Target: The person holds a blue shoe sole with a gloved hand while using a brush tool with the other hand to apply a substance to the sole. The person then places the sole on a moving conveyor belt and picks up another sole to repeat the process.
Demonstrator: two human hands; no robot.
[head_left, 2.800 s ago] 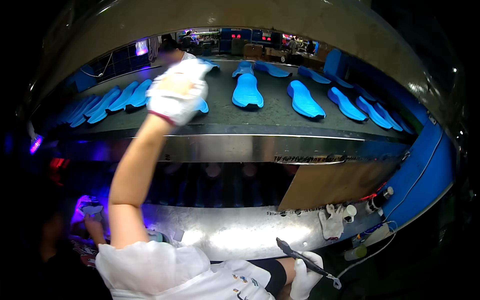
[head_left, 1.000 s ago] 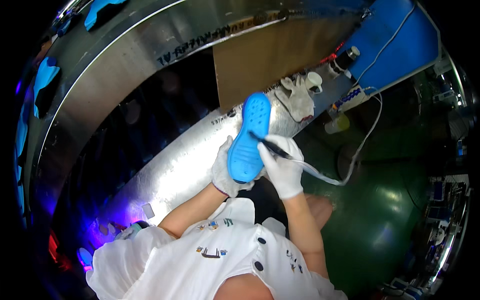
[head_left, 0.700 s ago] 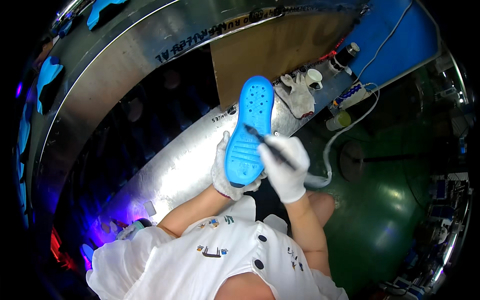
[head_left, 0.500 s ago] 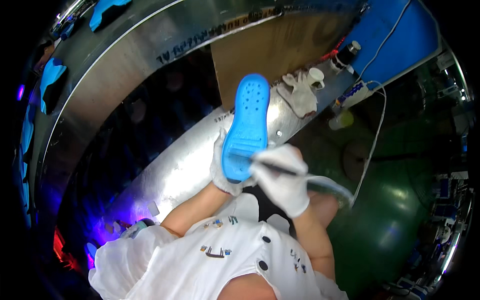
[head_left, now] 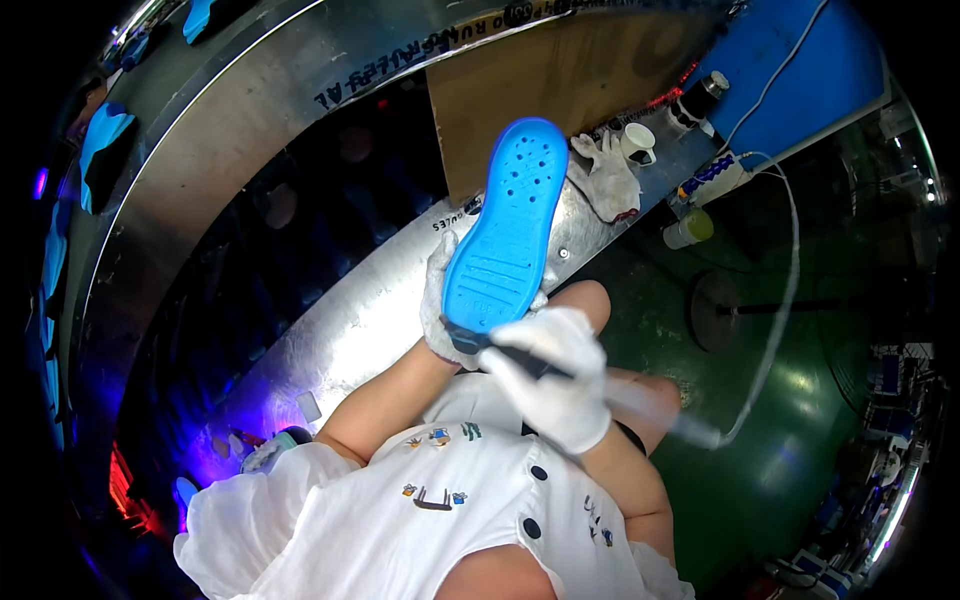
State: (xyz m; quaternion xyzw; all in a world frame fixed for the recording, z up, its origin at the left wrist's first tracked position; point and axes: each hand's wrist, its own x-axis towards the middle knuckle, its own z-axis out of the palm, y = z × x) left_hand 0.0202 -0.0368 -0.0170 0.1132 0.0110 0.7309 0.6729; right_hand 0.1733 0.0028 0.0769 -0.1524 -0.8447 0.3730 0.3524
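Observation:
A blue shoe sole (head_left: 508, 225), with small holes near its toe end and ridges toward the heel, is tilted toe-up above the metal bench. My left hand (head_left: 436, 305), in a pale glove, wraps around its heel end from beneath. In my white-gloved right hand (head_left: 558, 385) is a dark-handled brush (head_left: 530, 362), blurred by motion. Its dark tip lies at the heel edge of the sole. A translucent tube (head_left: 650, 408) runs from the brush handle off to the right.
Behind the sole is a metal ledge (head_left: 350, 345) holding a spare glove (head_left: 608, 180), a white cup (head_left: 637, 143) and a dark flask (head_left: 703, 95). Cardboard (head_left: 530, 105) leans at the back. A curved conveyor (head_left: 190, 110) carries blue pieces (head_left: 103, 140). A yellow-lidded jar (head_left: 690, 230) stands right.
The brush has moved from the ridged area down to the heel edge. My right hand shifted slightly left and down. The sole has tilted to the right, its toe end higher.

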